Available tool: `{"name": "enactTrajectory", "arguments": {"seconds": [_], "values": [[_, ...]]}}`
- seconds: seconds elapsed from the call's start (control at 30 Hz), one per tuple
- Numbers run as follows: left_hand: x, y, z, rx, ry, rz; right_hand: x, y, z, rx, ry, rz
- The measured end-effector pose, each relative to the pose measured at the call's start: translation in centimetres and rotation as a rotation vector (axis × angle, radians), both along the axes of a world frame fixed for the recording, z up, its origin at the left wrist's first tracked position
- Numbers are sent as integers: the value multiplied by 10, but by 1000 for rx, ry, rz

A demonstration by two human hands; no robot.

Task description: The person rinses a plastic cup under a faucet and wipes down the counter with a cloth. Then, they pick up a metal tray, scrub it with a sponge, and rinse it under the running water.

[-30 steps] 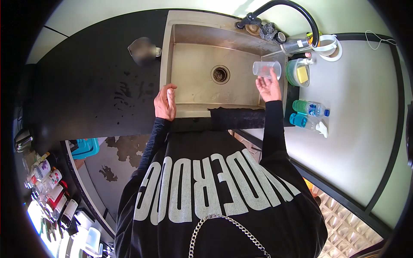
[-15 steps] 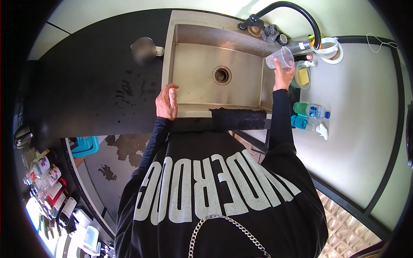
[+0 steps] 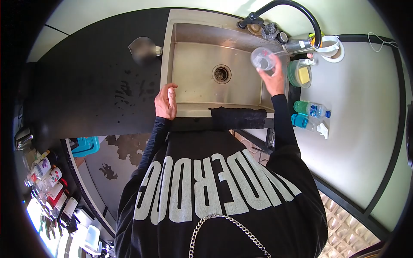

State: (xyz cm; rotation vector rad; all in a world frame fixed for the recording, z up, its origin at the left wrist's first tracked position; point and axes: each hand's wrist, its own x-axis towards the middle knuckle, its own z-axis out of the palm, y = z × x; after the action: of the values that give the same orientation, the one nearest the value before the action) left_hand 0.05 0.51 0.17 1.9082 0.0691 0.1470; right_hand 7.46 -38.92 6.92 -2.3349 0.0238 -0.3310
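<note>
Over the right side of the steel sink (image 3: 196, 87), my right hand (image 3: 274, 78) holds a clear plastic cup (image 3: 260, 59) with small red markings. Its thumb and fingers grip the cup's side, and the mouth tilts up toward me. At the sink's front left corner is my left hand (image 3: 166, 102), fingers loosely curled and thumb lying along them, with no object visible in it. The hand appears to rest on the rim. The black faucet (image 3: 297, 5) arches above and beyond the cup.
A metal pitcher (image 3: 142, 49) stands left of the sink. To the right are a tub with a yellow sponge (image 3: 304, 75), a bottle with a blue cap (image 3: 317, 111), a spray bottle (image 3: 303, 122) and a white round container (image 3: 329, 46). A black cloth (image 3: 238, 118) hangs over the front rim.
My right hand has moved the cup left, from the sink's right edge to over the basin, and turned it so its mouth faces up more. My left hand has stayed put.
</note>
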Motion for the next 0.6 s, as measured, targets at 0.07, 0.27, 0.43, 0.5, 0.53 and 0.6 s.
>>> {"name": "enactTrajectory", "arguments": {"seconds": [0.07,0.27,0.43,0.5,0.53,0.6], "values": [[1,1,-1,-11,-13,1,-10,-3,-12,-275,45,197],[0,0,0,-9,-11,-3,-52,24,-34,-778,195,594],[1,0,1,-5,-15,-5,-63,20,-62,-1049,151,643],[1,0,2,-6,-14,-3,-58,20,-56,-1138,118,485],[1,0,2,-9,-13,-3,-55,21,-53,-1138,119,484],[1,0,0,-8,-12,-5,-47,23,-43,-1063,119,184]]}}
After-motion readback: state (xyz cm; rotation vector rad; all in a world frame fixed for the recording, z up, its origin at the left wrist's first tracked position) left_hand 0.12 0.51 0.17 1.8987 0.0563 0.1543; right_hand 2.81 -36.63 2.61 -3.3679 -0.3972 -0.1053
